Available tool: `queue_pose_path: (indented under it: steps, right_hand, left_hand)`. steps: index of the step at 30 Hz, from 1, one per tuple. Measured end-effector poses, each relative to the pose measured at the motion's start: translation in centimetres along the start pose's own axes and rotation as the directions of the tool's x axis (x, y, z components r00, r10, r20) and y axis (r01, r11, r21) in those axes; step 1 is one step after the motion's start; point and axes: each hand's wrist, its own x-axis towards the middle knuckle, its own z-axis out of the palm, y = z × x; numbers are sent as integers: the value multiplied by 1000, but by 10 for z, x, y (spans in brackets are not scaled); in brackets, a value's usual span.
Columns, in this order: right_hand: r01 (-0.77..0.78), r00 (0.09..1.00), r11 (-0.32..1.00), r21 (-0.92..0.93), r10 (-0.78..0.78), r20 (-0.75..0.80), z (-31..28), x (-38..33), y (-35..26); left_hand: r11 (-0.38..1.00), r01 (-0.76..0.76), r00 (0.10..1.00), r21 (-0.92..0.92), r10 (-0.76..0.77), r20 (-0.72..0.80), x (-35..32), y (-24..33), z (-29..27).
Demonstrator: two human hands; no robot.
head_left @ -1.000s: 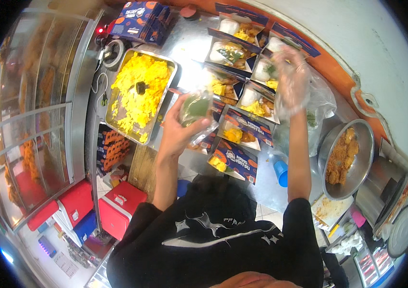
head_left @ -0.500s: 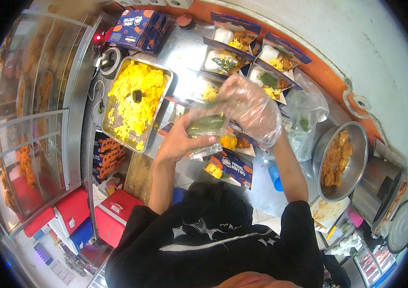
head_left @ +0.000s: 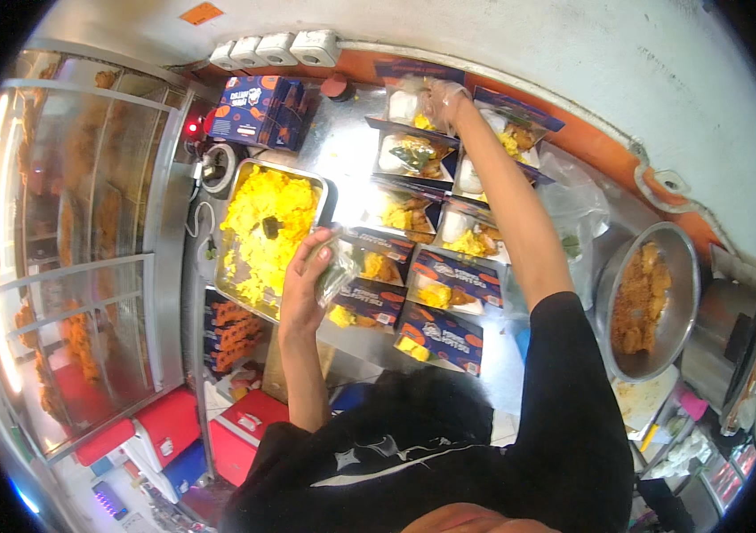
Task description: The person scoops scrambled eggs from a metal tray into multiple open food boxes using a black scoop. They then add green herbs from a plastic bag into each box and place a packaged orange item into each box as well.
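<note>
My bare left hand (head_left: 302, 275) is closed around a clear plastic container (head_left: 340, 269) with dark green contents, beside the tray of yellow scrambled egg (head_left: 269, 222). My right hand (head_left: 445, 101), in a clear plastic glove, reaches into the farthest meal box (head_left: 406, 107), which holds white rice and egg. Its fingers are blurred, so what they hold does not show. Just nearer stands a box with a dark green leafy piece (head_left: 413, 156) lying over rice, egg and fried food. My right forearm covers part of the boxes on the right.
Several more open blue boxes (head_left: 453, 282) stand in rows on the metal counter. Stacked boxes (head_left: 258, 111) are at the far left, by a glass display case (head_left: 93, 249). On the right are a plastic bag (head_left: 564, 209) and a steel bowl of fried pieces (head_left: 640, 298).
My right hand has moved from beside the container to the farthest box. My left hand has drawn back slightly left and nearer, still holding the container. The view has shifted too.
</note>
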Motion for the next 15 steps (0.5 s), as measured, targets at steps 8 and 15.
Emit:
queue_pose_path:
  steps: [8, 15]
  right_hand:
    - [-115, 992, 719, 686, 125, 35, -28, -145, -91]
    - [17, 915, 592, 806, 315, -250, -46, -426, -114]
  left_hand:
    - [954, -167, 970, 248, 204, -131, 108, 43, -51]
    - [457, -286, 945, 842, 278, 171, 294, 2, -120]
